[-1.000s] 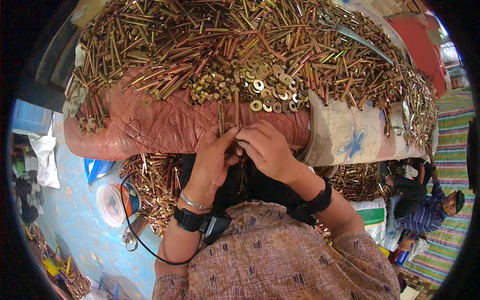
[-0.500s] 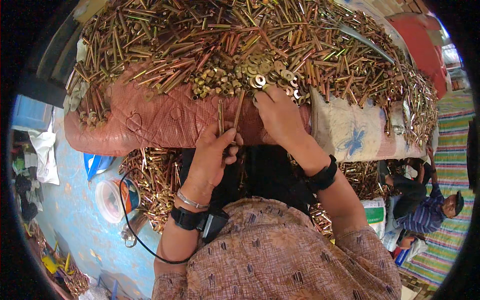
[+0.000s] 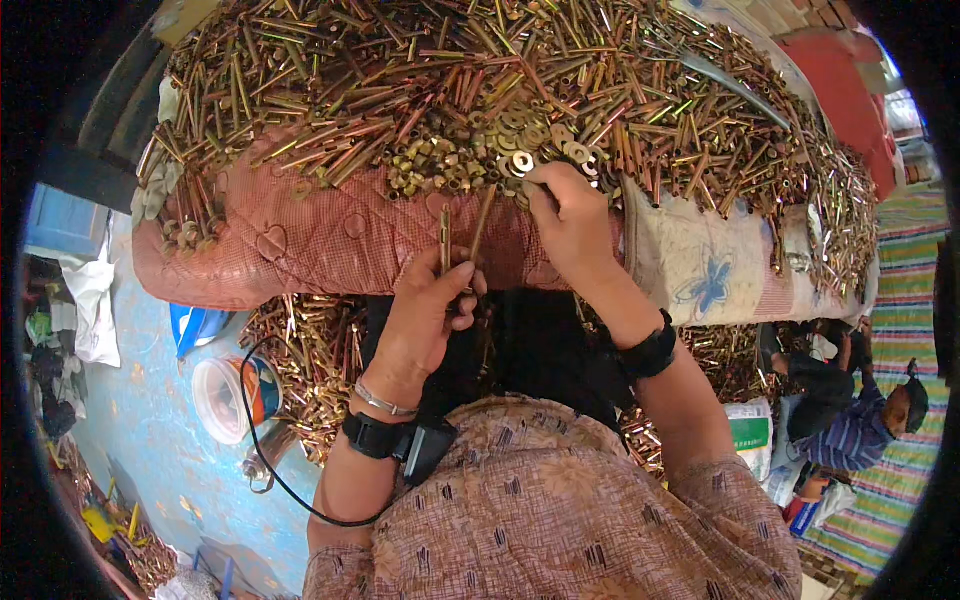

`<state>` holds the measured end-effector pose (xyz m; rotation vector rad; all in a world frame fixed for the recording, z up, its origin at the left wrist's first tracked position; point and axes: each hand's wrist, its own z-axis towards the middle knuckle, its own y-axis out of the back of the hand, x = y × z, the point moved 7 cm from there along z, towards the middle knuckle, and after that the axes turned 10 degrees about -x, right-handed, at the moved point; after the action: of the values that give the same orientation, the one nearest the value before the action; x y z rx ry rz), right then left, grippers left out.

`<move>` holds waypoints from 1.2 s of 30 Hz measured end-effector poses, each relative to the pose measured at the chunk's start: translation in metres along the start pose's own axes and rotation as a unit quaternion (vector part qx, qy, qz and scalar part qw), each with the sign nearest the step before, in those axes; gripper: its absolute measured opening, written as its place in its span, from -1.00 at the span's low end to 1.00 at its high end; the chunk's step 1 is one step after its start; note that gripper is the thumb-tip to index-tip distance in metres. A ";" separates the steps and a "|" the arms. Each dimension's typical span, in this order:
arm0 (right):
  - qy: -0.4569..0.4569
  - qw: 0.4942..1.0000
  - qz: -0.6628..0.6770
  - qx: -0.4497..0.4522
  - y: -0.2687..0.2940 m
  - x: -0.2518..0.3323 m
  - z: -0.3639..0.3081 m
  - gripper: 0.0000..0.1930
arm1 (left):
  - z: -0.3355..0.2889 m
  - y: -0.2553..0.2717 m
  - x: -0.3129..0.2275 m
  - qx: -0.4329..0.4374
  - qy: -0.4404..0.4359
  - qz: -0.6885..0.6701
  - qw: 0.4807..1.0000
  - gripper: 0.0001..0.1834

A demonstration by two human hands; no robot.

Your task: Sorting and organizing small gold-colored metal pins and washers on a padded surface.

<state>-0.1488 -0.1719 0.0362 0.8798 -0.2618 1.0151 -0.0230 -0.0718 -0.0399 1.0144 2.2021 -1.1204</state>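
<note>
My left hand (image 3: pixel 430 310) is closed round two slim brassy metal pieces that stick up from its fingers. One, a tube-like piece (image 3: pixel 445 238), stands nearly upright; the other, a thin rod (image 3: pixel 484 220), leans right with its tip beside a heap of small nuts (image 3: pixel 430 168). Over the pile of flat washers (image 3: pixel 545 140), my right hand (image 3: pixel 578 222) is bent with its fingertips drawn together. They are beside a shiny washer (image 3: pixel 522 163); whatever they pinch is hidden. Both hands are at the front edge of a red quilted pad (image 3: pixel 330 240).
Loose metal tubes (image 3: pixel 450 60) cover the work surface, with a grey curved tool (image 3: pixel 735 88) among them. A cream cloth (image 3: pixel 690 260) hangs at right. Left below are a plastic tub (image 3: pixel 222 400) and black cable (image 3: pixel 285 485). Another person (image 3: pixel 850 430) sits at far right.
My right hand has shifted slightly right over the washers, and its fingertips are now beside the shiny one. The left hand keeps its hold on the two metal pieces, almost still.
</note>
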 end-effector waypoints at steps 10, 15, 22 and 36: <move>-0.142 0.983 0.099 0.055 -0.012 0.002 -0.008 -0.89 | -0.004 -0.003 -0.005 -0.002 -0.002 0.021 1.000 -0.88; 0.042 0.990 0.060 0.120 -0.013 0.037 -0.006 -0.90 | -0.001 -0.002 -0.009 -0.001 0.009 -0.031 0.999 -0.87; 0.113 0.991 -0.026 0.074 -0.037 -0.008 0.065 -0.67 | 0.006 0.003 -0.005 -0.004 0.010 -0.011 1.000 -0.87; 0.068 0.996 -0.024 0.048 -0.026 -0.011 0.076 -0.77 | 0.006 0.004 -0.006 0.000 -0.004 -0.006 1.000 -0.88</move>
<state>-0.1185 -0.2412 0.0654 0.8959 -0.0774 1.0440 -0.0163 -0.0777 -0.0411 0.9961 2.2049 -1.1273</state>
